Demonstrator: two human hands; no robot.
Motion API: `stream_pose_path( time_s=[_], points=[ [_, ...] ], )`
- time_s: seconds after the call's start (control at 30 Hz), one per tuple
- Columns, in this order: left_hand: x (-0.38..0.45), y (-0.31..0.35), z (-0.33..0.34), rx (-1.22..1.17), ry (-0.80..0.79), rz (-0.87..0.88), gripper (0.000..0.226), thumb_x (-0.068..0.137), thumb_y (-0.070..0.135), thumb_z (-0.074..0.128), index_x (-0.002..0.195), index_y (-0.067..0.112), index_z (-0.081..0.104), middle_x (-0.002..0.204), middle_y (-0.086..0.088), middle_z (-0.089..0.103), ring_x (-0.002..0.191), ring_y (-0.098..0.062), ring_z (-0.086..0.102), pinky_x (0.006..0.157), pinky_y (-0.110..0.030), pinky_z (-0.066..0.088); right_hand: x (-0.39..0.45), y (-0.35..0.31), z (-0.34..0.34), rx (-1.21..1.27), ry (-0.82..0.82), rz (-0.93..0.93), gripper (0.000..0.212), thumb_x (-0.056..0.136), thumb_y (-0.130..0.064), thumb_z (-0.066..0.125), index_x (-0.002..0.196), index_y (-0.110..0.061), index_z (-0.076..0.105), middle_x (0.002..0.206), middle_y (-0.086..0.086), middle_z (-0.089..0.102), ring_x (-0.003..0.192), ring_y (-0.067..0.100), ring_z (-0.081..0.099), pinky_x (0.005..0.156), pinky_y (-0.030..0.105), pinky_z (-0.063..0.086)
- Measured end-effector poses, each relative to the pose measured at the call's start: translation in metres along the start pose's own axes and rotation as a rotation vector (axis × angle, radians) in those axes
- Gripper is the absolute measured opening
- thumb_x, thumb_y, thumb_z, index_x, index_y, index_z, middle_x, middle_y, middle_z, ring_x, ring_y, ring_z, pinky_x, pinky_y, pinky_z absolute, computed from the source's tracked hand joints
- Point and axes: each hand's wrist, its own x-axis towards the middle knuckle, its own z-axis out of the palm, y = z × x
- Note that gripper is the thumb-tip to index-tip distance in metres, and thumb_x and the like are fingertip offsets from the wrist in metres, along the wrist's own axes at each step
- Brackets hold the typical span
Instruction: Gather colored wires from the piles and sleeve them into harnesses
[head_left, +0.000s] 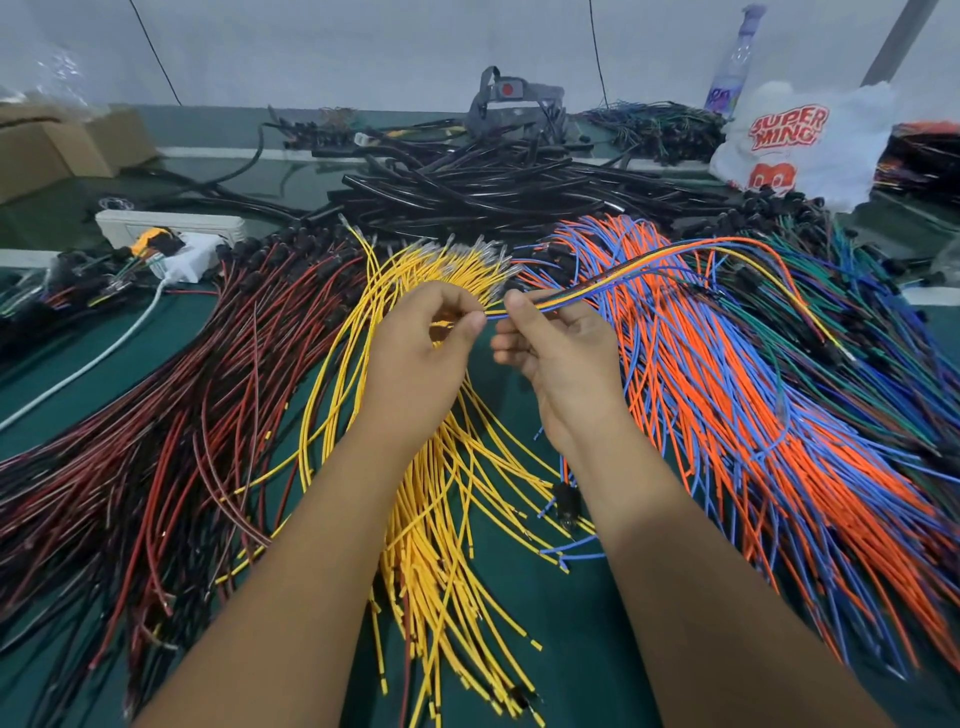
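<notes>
Mid-frame, the right hand pinches the wire bundle; left hand fingers pinch its tips. Line up ends evenly first.

over the yellow wire pile in the middle of the green surface, the right hand pinches a small bundle of wires that arcs off to the right. the left hand pinches the bundle's near ends. red and black wires lie left of the yellow pile, orange and blue wires right, black tubing behind.
</notes>
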Motion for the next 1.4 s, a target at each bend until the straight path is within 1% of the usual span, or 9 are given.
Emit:
stream_pose_path(
  time_s=[0.13,0.3,0.4,0.6,0.8,0.9,1.1,1.3,1.4],
  points=[
    [-0.001,0.0,0.002,-0.119,-0.1,-0.117,0.008,0.098,0.011,0.05,0.095,0.018,0.054,0.094,0.01,0.057,0.089,-0.003,0.054,0.082,-0.016,0.043,-0.001,0.001,0.0,0.009,0.005,0.006,0.019,0.087,-0.009,0.068,0.1,0.004,0.062,0.063,0.006,0.067,0.053,0.014,0.063,0.053,0.022,0.052],
    [-0.001,-0.001,0.002,-0.16,-0.127,-0.142,0.017,0.101,0.013,0.043,0.092,0.027,0.046,0.103,-0.007,0.058,0.099,-0.026,0.057,0.094,-0.044,0.046,0.0,-0.001,-0.001,0.041,0.005,0.033,0.016,0.089,-0.009,0.067,0.099,0.002,0.062,0.064,0.004,0.066,0.054,0.014,0.063,0.054,0.022,0.052],
    [-0.001,-0.002,0.002,-0.191,-0.137,-0.149,0.016,0.102,0.011,0.041,0.092,0.023,0.045,0.091,0.002,0.052,0.089,-0.018,0.055,0.094,-0.053,0.045,0.001,-0.002,-0.002,0.062,0.027,0.063,0.008,0.09,-0.008,0.065,0.093,-0.002,0.061,0.061,0.003,0.066,0.053,0.014,0.063,0.054,0.021,0.052],
    [0.001,-0.006,0.0,-0.28,-0.089,-0.201,0.014,0.095,0.008,0.055,0.089,0.021,0.057,0.087,0.002,0.066,0.084,-0.008,0.066,0.081,-0.024,0.053,0.003,-0.003,-0.003,0.078,0.066,0.078,0.005,0.092,-0.006,0.062,0.089,-0.003,0.059,0.062,0.006,0.064,0.053,0.014,0.062,0.054,0.022,0.053],
    [0.003,-0.01,-0.006,-0.438,-0.04,-0.267,0.018,0.083,-0.003,0.068,0.085,0.014,0.062,0.076,-0.001,0.074,0.077,-0.014,0.071,0.071,-0.023,0.054,0.003,0.002,-0.004,-0.065,0.056,0.026,0.005,0.094,-0.005,0.06,0.091,-0.001,0.06,0.066,0.008,0.064,0.055,0.013,0.064,0.056,0.021,0.052],
    [0.006,-0.008,-0.008,-0.621,-0.032,-0.345,0.021,0.086,-0.003,0.064,0.098,0.014,0.061,0.084,-0.007,0.075,0.081,-0.018,0.072,0.071,-0.024,0.055,0.003,0.002,-0.004,-0.09,0.051,0.005,0.01,0.094,-0.004,0.059,0.098,0.005,0.06,0.067,0.007,0.066,0.058,0.014,0.066,0.058,0.021,0.053],
    [0.012,-0.001,-0.018,-1.287,-0.077,-0.581,0.041,0.099,0.04,0.031,0.126,0.016,0.05,0.124,-0.018,0.063,0.112,-0.034,0.062,0.08,-0.039,0.053,-0.003,0.0,0.005,-0.075,-0.115,-0.041,0.013,0.095,0.0,0.054,0.086,-0.003,0.062,0.066,0.008,0.065,0.06,0.014,0.064,0.056,0.021,0.052],
    [0.011,0.003,-0.01,-1.095,-0.061,-0.577,0.058,0.101,0.051,0.018,0.139,0.015,0.043,0.122,-0.017,0.065,0.113,-0.039,0.06,0.074,-0.038,0.04,-0.01,-0.002,0.009,-0.126,-0.243,0.013,0.02,0.093,0.002,0.056,0.106,0.017,0.058,0.086,0.033,0.062,0.061,0.021,0.062,0.057,0.022,0.052],
    [0.011,0.006,-0.009,-1.059,-0.005,-0.568,0.056,0.101,0.051,0.018,0.138,0.016,0.043,0.122,-0.017,0.064,0.106,-0.035,0.065,0.064,-0.034,0.045,-0.014,-0.003,0.011,-0.142,-0.272,0.017,0.009,0.092,0.003,0.056,0.095,0.007,0.064,0.079,0.027,0.064,0.06,0.021,0.062,0.058,0.024,0.054]
  ],
)
